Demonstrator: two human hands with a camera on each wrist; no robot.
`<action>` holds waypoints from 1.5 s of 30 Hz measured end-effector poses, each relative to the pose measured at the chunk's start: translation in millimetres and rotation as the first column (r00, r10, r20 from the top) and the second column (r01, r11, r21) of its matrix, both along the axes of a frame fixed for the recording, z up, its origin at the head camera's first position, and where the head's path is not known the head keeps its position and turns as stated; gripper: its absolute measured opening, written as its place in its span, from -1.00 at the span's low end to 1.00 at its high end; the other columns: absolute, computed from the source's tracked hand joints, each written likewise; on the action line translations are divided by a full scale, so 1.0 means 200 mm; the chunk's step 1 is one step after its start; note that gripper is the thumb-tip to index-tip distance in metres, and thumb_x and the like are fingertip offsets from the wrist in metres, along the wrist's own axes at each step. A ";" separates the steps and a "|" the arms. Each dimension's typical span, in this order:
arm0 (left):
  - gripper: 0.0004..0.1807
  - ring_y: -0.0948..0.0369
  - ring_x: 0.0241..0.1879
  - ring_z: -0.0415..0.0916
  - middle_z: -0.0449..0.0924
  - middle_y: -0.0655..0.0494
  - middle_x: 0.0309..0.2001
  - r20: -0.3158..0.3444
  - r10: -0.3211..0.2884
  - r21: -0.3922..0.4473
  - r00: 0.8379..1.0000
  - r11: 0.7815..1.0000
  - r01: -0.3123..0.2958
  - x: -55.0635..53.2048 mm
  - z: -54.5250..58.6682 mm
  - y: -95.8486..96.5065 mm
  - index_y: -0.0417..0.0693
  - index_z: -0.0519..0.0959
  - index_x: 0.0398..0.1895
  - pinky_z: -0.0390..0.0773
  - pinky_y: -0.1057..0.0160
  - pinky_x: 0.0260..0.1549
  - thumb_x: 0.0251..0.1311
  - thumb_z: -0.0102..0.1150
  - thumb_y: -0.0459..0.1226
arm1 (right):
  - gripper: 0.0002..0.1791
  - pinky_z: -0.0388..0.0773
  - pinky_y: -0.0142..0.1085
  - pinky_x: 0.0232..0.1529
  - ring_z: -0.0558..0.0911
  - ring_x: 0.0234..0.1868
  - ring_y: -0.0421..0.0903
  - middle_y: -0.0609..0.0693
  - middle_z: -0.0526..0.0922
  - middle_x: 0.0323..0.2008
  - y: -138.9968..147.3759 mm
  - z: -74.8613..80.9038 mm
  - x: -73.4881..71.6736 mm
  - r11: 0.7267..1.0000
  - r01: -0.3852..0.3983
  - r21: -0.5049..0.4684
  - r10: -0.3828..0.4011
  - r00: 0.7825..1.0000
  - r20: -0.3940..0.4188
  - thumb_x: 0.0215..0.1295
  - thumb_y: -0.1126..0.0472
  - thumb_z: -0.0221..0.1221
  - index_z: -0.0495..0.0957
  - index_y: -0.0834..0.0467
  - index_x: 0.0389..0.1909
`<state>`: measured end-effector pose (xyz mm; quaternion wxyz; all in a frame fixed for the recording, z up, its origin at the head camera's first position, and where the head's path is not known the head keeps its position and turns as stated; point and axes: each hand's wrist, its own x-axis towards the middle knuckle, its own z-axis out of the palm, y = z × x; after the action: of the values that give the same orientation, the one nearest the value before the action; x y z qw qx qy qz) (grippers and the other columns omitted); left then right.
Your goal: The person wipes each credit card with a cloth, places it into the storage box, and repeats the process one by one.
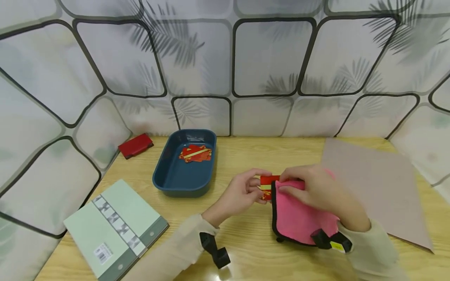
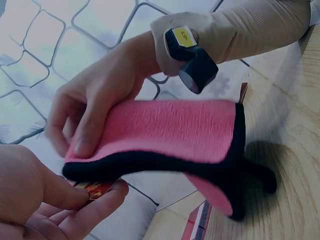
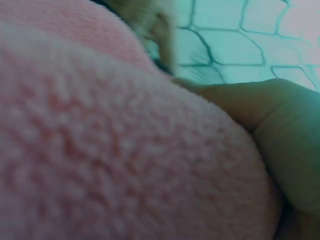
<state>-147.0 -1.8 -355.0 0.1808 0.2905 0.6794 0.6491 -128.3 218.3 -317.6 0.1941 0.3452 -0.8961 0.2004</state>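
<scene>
My right hand [image 1: 316, 187] grips the upper edge of a pink fleecy pouch [image 1: 299, 218] with black edging, its thumb on the near face. From the pouch's left side sticks out a red card [image 1: 266, 183] with gold marks, the rest of it hidden by the pink fabric. My left hand [image 1: 242, 191] pinches this card between thumb and fingers, as the left wrist view shows at the card [image 2: 95, 189] under the black edge. Pink fleece [image 3: 125, 150] fills most of the right wrist view, with fingers [image 3: 295, 135] along its right side.
Several red-and-gold cards [image 1: 195, 153] lie in a dark blue basin [image 1: 183, 179] left of centre. Behind it to the left is a small red case [image 1: 136, 146]. A pale green binder [image 1: 116, 230] lies at front left, and a grey-pink board [image 1: 376, 187] at right.
</scene>
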 end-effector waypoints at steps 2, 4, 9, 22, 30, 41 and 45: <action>-0.48 -0.01 -0.08 0.64 0.54 -0.37 0.06 -0.026 -0.042 -0.003 0.999 0.999 0.042 0.00 0.00 0.01 -0.29 0.32 0.28 0.69 0.15 -0.21 0.23 -0.16 -0.66 | -0.77 0.45 -0.50 -0.44 0.47 -0.48 -0.41 -0.32 0.60 -0.48 -0.03 -0.02 -0.01 0.997 -0.064 -0.035 0.063 0.998 -0.028 -0.04 0.24 0.44 0.60 -0.07 -0.41; -0.48 0.02 -0.08 0.64 0.56 -0.34 0.05 -0.047 -0.065 -0.017 0.997 0.998 0.064 0.01 0.01 0.01 -0.28 0.31 0.28 0.68 0.24 -0.23 0.24 -0.17 -0.64 | -0.78 0.47 -0.51 -0.41 0.51 -0.46 -0.39 -0.27 0.63 -0.46 -0.05 -0.04 -0.02 0.992 -0.104 -0.069 0.099 0.993 -0.071 -0.03 0.26 0.44 0.60 -0.03 -0.40; -0.46 0.01 -0.07 0.64 0.57 -0.34 0.04 -0.013 -0.094 -0.024 0.995 0.995 0.094 0.00 0.03 -0.02 -0.23 0.33 0.29 0.68 0.22 -0.22 0.24 -0.16 -0.64 | -0.80 0.49 -0.52 -0.39 0.56 -0.46 -0.33 -0.19 0.65 -0.45 -0.08 -0.06 -0.04 0.977 -0.173 -0.126 0.155 0.978 -0.137 0.00 0.25 0.44 0.60 0.04 -0.40; -0.43 0.15 -0.27 0.65 0.61 -0.37 -0.05 0.076 -0.016 -0.066 0.997 0.998 0.021 0.02 0.09 -0.13 -0.25 0.39 0.26 0.69 0.11 -0.27 0.15 -0.08 -0.66 | -0.69 0.34 -0.52 -0.52 0.36 -0.55 -0.39 -0.27 0.52 -0.57 0.02 -0.03 -0.05 0.997 0.030 -0.065 -0.038 0.991 -0.131 -0.20 0.26 0.51 0.55 -0.01 -0.48; -0.42 0.20 -0.56 0.45 0.25 0.10 -0.61 0.074 0.044 -0.136 0.996 0.990 -0.034 -0.03 0.18 -0.28 -0.19 0.40 0.26 0.69 0.11 -0.27 0.15 -0.08 -0.65 | -0.68 0.41 -0.52 -0.43 0.48 -0.50 -0.34 -0.25 0.62 -0.52 0.09 -0.01 -0.05 0.997 0.041 -0.061 -0.050 0.985 -0.163 -0.26 0.29 0.52 0.58 -0.01 -0.48; -0.40 0.08 -0.27 0.66 0.58 -0.37 -0.10 -0.100 0.330 -0.218 0.939 0.913 -0.344 -0.27 0.25 -0.56 -0.30 0.27 0.33 0.69 0.09 -0.24 0.17 -0.09 -0.65 | -0.70 0.41 -0.54 -0.42 0.49 -0.49 -0.37 -0.26 0.62 -0.51 0.06 -0.02 -0.05 0.997 -0.030 -0.066 0.019 0.987 -0.158 -0.22 0.30 0.50 0.59 0.00 -0.47; -0.38 0.14 -0.42 0.60 0.54 -0.23 -0.37 -0.060 0.401 -0.259 0.914 0.878 -0.402 -0.40 0.23 -0.65 -0.34 0.19 0.36 0.69 0.13 -0.25 0.18 -0.13 -0.66 | -0.70 0.39 -0.55 -0.43 0.47 -0.49 -0.37 -0.26 0.62 -0.51 0.06 -0.02 -0.05 0.997 -0.026 -0.070 0.015 0.988 -0.155 -0.22 0.30 0.49 0.58 0.00 -0.48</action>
<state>-227.4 -131.6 -310.0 0.0784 0.1179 0.8061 0.5746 -138.6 230.0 -321.1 0.2728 0.3618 -0.8671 0.2070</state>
